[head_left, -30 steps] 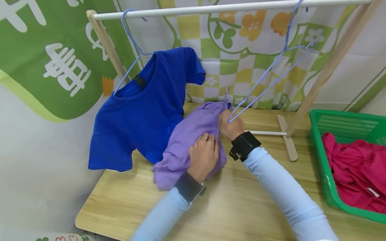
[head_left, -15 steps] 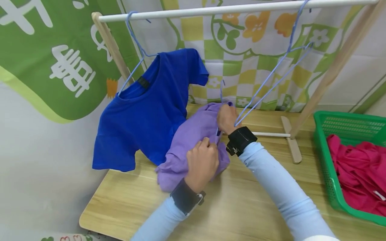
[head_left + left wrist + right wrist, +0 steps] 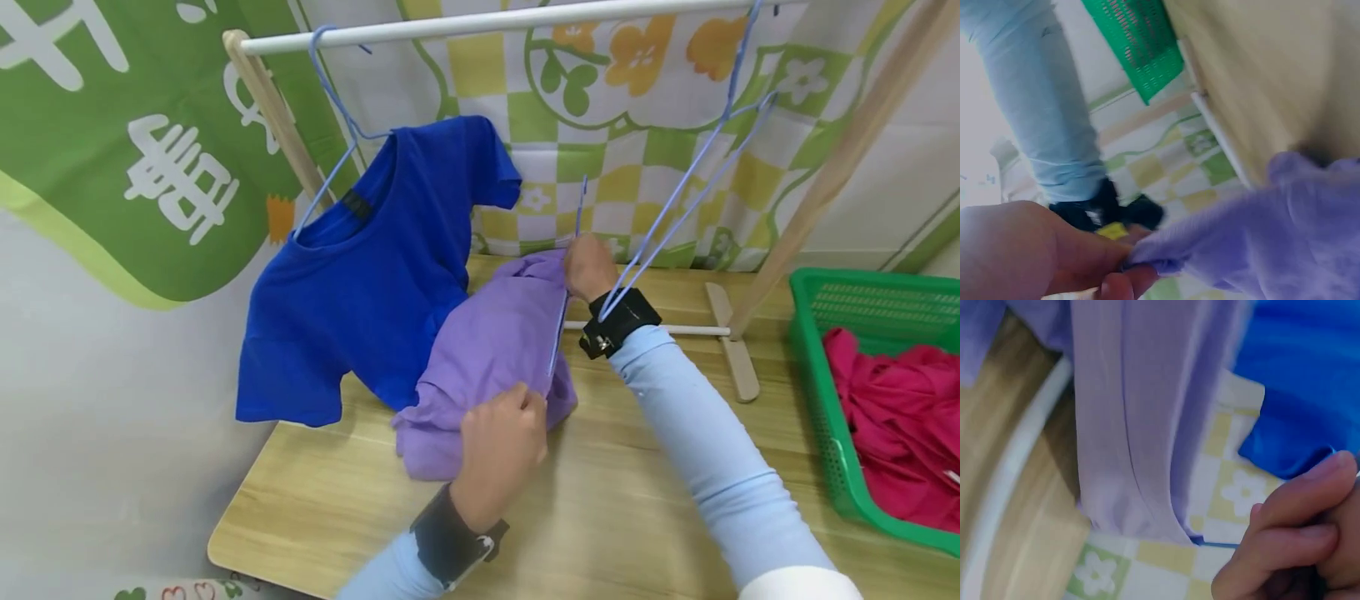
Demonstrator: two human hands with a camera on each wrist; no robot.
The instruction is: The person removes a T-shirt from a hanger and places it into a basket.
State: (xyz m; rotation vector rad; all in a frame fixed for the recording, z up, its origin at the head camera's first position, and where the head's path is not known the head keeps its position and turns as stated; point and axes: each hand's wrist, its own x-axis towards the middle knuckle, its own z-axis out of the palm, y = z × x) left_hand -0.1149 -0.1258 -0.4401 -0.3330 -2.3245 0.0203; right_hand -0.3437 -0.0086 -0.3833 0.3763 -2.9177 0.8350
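A purple T-shirt (image 3: pixel 483 333) hangs bunched over the table, partly on a blue wire hanger (image 3: pixel 558 329) whose hook stands up at the back. My right hand (image 3: pixel 590 265) grips this hanger just below the hook; in the right wrist view its curled fingers (image 3: pixel 1285 531) meet the wire coming out of the cloth. My left hand (image 3: pixel 501 454) pinches the shirt's edge nearer my body, and the left wrist view shows the purple cloth (image 3: pixel 1260 231) stretched from thumb and fingers. A blue T-shirt (image 3: pixel 367 275) on its own hanger touches the purple one at left.
A white rail (image 3: pixel 480 27) on wooden posts crosses the back. From it dangles a bare blue hanger (image 3: pixel 697 171), its lower corner overlapping my right wristband. At right stands a green basket (image 3: pixel 813 400) with crimson cloth (image 3: pixel 900 425). The wooden tabletop (image 3: pixel 637 500) ends at left.
My left hand has drawn the shirt's edge toward my body. My right hand has shifted up and right, raising the hook, and more hanger wire shows along the cloth.
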